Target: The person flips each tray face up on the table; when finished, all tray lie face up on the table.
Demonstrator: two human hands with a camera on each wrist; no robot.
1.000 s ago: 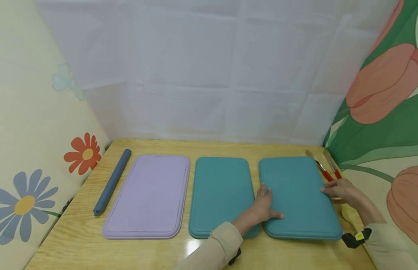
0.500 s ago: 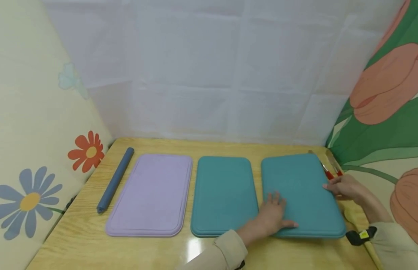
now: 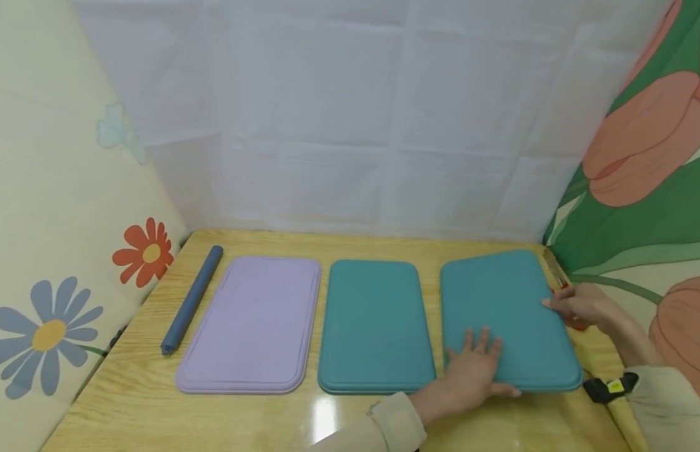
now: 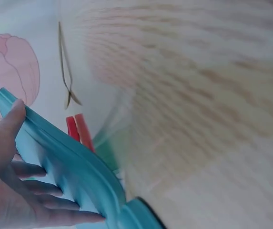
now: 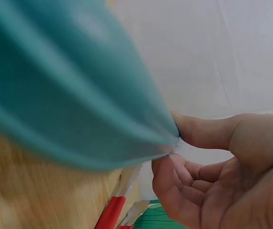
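A teal rectangular board (image 3: 496, 289) with rounded corners lies at the right of the table in the head view. Its right side is tilted up off the table, with a gap under it in the right wrist view. My left hand (image 3: 474, 376) rests on its lower left part with straight, spread fingers. At its right edge, my right hand (image 3: 581, 304) pinches the rim. In the right wrist view, the thumb and index finger meet on the board's grooved edge (image 5: 169, 143). In the left wrist view, straight fingers (image 4: 53, 202) touch the board's surface.
Left of it lie a second teal board (image 3: 375, 320), a lilac board (image 3: 248, 320) and a blue roll (image 3: 193, 301). Red-handled tools (image 5: 111, 212) lie beyond the right hand. A yellowish object (image 3: 623, 420) is partly under the right arm. White and flowered cloths surround the table (image 3: 214, 420).
My left hand has slid rightward, off the gap between the teal boards. The right board has shifted slightly right and its right side has risen, covering more of the red-handled tools.
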